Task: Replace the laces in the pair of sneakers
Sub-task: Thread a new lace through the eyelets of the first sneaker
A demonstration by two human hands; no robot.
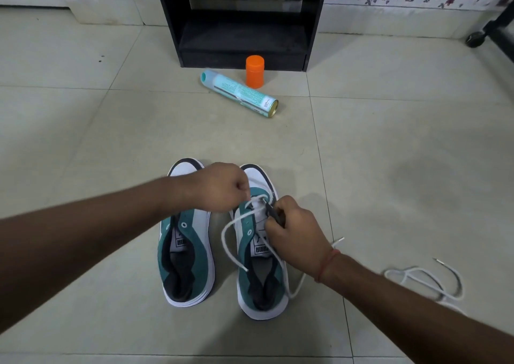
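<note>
Two teal and white sneakers stand side by side on the tiled floor, toes away from me. The left sneaker point(187, 255) has no lace. A white lace point(227, 241) runs through the front eyelets of the right sneaker point(260, 274), with its ends hanging loose on both sides. My left hand point(219, 187) pinches the lace above the front eyelets. My right hand point(294, 234) grips the dark eyelet flap on the shoe's right side. A second white lace point(425, 278) lies loose on the floor to the right.
A teal spray can point(239, 93) lies on its side beyond the shoes, with an orange cap point(254, 71) standing behind it. A black shelf unit point(242, 21) stands against the far wall. A black wheeled leg point(489, 29) is at the far right.
</note>
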